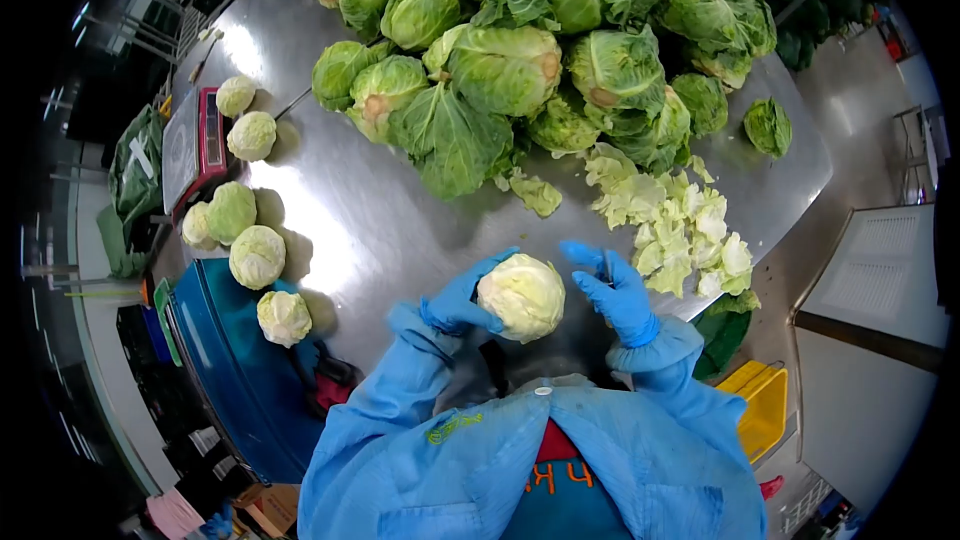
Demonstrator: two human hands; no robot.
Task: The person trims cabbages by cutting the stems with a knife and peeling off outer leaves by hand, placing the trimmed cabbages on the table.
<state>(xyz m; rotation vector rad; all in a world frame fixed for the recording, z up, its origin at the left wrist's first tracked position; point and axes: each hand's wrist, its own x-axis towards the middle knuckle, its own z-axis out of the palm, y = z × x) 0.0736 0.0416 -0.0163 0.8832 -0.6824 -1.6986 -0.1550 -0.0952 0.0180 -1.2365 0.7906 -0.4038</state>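
A pale, trimmed cabbage [521, 298] is gripped in my left hand [462, 297], in a blue glove, near the front edge of the metal table. The fingers lie round its left side. Just to the right of that cabbage and apart from it is my right hand [618, 295], also gloved in blue, its fingers partly curled. Something thin and dark shows between those fingers, too small to name; it could be a handle. Beyond my right hand lies a heap of loose pale cabbage leaves [672, 225]. Large green cabbages [505, 70] are piled at the table's far side.
Several trimmed cabbages [257, 257] stand along the left side of the metal table [380, 230]. A red scale [208, 135] sits at the far left, above a blue bin [235, 370]. A yellow crate [762, 408] is on the lower right. One green cabbage [768, 128] lies near the right edge.
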